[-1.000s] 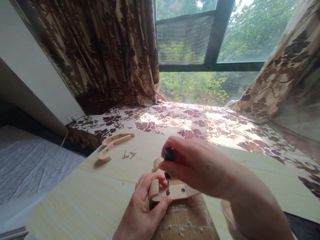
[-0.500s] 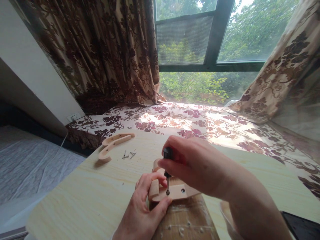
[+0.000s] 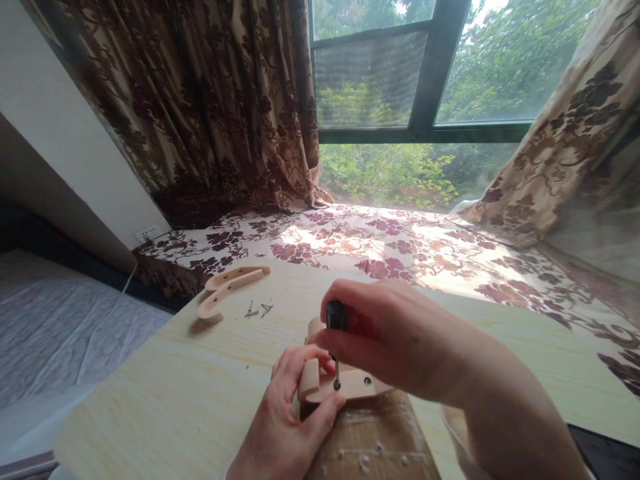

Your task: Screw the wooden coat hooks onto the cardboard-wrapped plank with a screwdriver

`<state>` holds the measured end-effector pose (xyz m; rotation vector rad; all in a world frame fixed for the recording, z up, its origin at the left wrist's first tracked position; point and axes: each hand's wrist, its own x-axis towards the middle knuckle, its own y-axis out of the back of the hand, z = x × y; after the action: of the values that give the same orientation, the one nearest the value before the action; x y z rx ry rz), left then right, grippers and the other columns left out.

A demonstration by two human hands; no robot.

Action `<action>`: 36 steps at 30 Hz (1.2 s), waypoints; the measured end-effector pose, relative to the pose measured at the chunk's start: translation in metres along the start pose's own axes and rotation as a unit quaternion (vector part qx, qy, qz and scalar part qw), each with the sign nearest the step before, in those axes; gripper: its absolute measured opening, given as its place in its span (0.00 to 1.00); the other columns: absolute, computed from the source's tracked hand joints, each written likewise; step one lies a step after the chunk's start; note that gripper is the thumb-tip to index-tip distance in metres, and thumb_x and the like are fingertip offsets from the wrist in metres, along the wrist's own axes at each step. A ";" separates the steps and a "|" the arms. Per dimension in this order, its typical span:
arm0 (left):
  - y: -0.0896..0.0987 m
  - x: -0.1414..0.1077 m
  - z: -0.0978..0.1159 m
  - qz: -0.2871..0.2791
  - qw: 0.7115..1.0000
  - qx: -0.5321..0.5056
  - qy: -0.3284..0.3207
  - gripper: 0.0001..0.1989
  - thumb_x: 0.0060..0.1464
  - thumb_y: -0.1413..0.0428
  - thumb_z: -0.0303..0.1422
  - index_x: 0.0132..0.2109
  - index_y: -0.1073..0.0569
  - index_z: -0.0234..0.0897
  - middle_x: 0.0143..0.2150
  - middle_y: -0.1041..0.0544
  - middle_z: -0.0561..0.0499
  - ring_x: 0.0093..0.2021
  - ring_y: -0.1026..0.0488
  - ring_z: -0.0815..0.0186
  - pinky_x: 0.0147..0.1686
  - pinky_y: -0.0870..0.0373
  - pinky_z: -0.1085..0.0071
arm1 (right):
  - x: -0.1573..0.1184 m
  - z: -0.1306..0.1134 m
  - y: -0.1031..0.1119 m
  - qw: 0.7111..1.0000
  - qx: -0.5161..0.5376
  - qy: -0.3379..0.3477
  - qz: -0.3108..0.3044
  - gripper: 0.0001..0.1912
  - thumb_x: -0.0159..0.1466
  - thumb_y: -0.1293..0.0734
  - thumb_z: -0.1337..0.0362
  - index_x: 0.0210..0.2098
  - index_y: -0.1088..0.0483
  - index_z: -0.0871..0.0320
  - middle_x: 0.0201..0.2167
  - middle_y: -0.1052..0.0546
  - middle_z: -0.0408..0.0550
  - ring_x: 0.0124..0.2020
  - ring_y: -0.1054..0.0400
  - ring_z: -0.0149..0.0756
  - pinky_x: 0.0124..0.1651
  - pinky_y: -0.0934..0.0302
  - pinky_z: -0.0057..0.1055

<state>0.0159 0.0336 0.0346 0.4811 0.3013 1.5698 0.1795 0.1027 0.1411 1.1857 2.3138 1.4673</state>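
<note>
My right hand (image 3: 385, 327) is closed around the black handle of a screwdriver (image 3: 335, 315), which stands upright. Its tip sits on a screw in a pale wooden hook (image 3: 353, 385). A second screw (image 3: 368, 382) shows in the hook further right. With thumb and fingers, my left hand (image 3: 297, 407) grips the hook's curled end. Beneath the hook lies a brown wooden board (image 3: 375, 440) with several holes or bumps along its near part. My right hand hides part of the board's far end.
On the light wood-grain table (image 3: 165, 373), two loose wooden hooks (image 3: 235, 287) lie at the far left. Several loose screws (image 3: 259, 309) rest beside them. A dark flat object (image 3: 605, 453) lies at the right edge. Flowered cloth (image 3: 360, 240) covers the window ledge beyond.
My right hand has shifted slightly and turned on the screwdriver handle, showing more of its black top. The left hand and the hook stay in place.
</note>
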 end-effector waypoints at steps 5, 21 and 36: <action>-0.001 -0.001 -0.003 0.001 1.000 -0.015 0.012 0.16 0.54 0.44 0.34 0.50 0.32 0.44 0.46 0.23 0.50 0.46 0.25 0.59 0.53 0.33 0.61 | -0.006 -0.003 0.005 0.998 0.032 0.021 -0.047 0.04 0.62 0.37 0.64 0.33 0.31 0.54 0.22 0.32 0.36 0.22 0.45 0.25 0.23 0.56 0.27; 0.000 -0.002 -0.006 -0.004 1.000 -0.019 0.016 0.16 0.54 0.44 0.34 0.50 0.33 0.44 0.48 0.24 0.50 0.49 0.26 0.59 0.53 0.32 0.62 | -0.005 -0.002 0.005 0.999 0.012 0.008 -0.029 0.07 0.62 0.37 0.61 0.29 0.32 0.55 0.21 0.33 0.36 0.22 0.45 0.24 0.23 0.56 0.27; 0.000 0.000 -0.006 -0.003 1.000 -0.017 -0.006 0.15 0.54 0.44 0.33 0.50 0.33 0.44 0.43 0.23 0.52 0.47 0.25 0.60 0.53 0.33 0.62 | -0.003 0.002 0.002 1.000 0.008 0.006 -0.020 0.10 0.63 0.37 0.57 0.30 0.32 0.55 0.21 0.31 0.37 0.22 0.44 0.25 0.23 0.55 0.27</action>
<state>0.0135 0.0343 0.0292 0.4636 0.2655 1.5638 0.1830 0.1023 0.1408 1.1294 2.3476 1.4498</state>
